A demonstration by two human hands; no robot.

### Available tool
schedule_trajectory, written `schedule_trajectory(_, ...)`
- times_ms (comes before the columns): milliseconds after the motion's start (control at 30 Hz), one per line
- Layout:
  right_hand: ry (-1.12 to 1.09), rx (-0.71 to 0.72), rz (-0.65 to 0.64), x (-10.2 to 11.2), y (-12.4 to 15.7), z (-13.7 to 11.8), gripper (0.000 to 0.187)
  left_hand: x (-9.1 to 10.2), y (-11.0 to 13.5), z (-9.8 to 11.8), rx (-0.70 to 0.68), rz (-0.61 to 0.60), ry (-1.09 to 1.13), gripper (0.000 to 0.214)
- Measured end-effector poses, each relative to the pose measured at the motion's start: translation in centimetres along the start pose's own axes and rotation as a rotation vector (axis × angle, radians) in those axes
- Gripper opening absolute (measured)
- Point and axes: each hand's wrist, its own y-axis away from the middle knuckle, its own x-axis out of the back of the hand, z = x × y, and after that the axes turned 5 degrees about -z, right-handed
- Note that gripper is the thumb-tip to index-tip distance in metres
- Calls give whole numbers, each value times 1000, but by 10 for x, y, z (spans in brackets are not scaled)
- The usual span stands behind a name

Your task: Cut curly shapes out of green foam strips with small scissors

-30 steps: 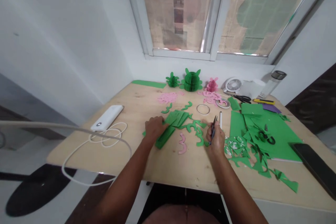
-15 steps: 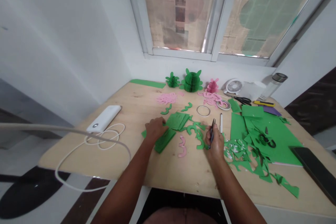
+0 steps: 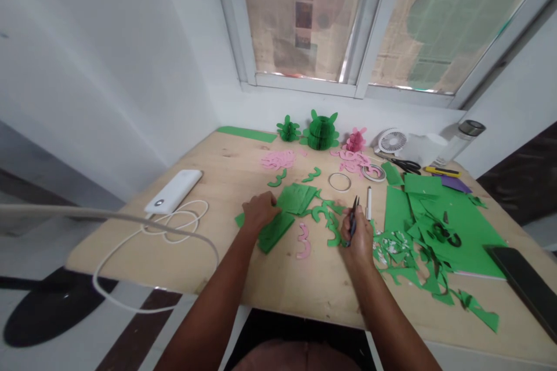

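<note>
Against the earliest frame, the thick green folded-paper strip shows more of its width below the flat green paper squares; both hands hold nearly the same places. In judgement, this indicates paper being handled, not cut. The strip lies set in from the middle of the near edge of the pale wooden bench. Left hand: fingers bent at the strip; grip cannot be told. Right hand: clamped on dark-bladed scissors, tips toward the far edge.

From here the worktop is pale grained wood, the slips matt green paper, the power bank at nine o'clock smooth plastic, the bottle cap at two shiny metal.
</note>
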Motion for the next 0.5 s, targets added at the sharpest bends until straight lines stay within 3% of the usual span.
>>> schedule_trajectory(133, -22, -13, -1, -2, 1, -2, 46, 1, 4, -4, -16, 24, 94, 2)
schedule_trajectory(200, -21, -19, -2, -3, 2, -3, 46, 3, 8, -6, -76, 70, 261, 7)
schedule_trajectory(333, 6, -26, -27, -6, 4, -5, 46, 4, 17, 8, -211, 85, 965, 18)
schedule_trajectory(433, 27, -39, -75, -10, 8, -8, 44, 1, 25, 35, -217, -54, 1430, 25)
schedule_trajectory(500, 57, -68, -98, -15, 10, -11, 42, -4, 29, 55, -214, -155, 1613, 29)
